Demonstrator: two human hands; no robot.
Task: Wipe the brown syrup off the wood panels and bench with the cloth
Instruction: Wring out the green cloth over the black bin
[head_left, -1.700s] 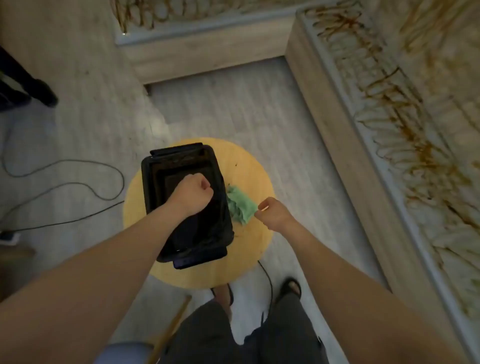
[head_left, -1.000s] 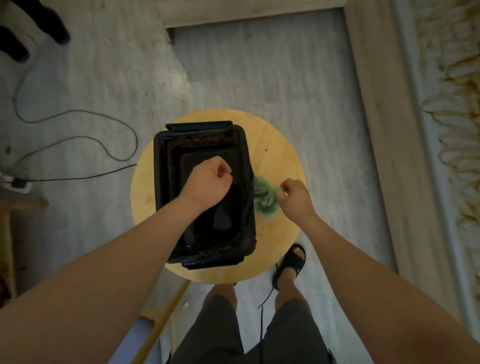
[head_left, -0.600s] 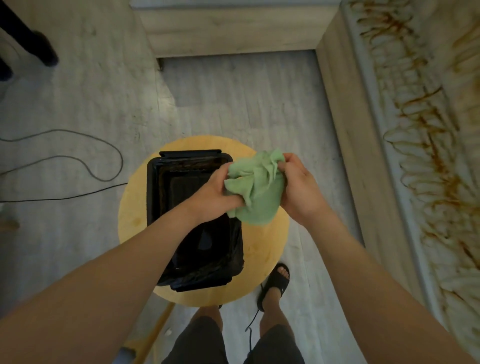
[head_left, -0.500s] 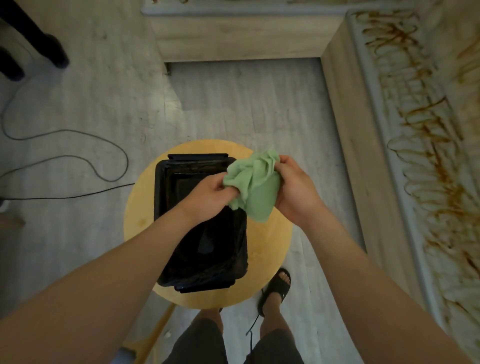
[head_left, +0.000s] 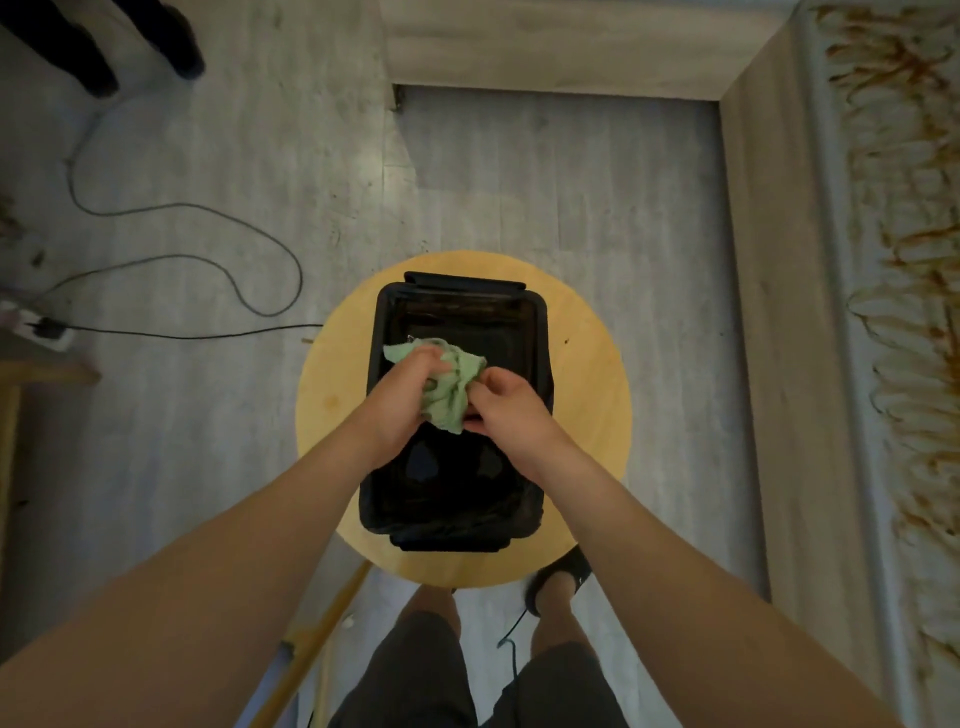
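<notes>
- Hands meet over the tub: the left hand (head_left: 400, 400) and the right hand (head_left: 501, 410) both curl their fingers into the green cloth (head_left: 449, 387), and neither holds anything else.
- The cloth is bunched into a crumpled wad between them, with no clear long axis, and hangs directly above the open black tub (head_left: 537, 332). Whether it touches the tub's inside cannot be told.
- The tub stands on a round wooden worktop (head_left: 592, 374), its long side running away from the person.
- The syrup (head_left: 904, 244) lies to the person's right, in brown loops along the top of the bench (head_left: 758, 312). The bench runs away from the person, parallel to the tub, and is well apart from the cloth, with a strip of floor (head_left: 649, 208) between.
- The right hand is on the bench's side, so it looks the likelier one to carry the cloth across.
- A wood panel (head_left: 545, 41) crosses ahead of the worktop; its top is out of view.
- Cables (head_left: 208, 260) trail on the floor to the left.
</notes>
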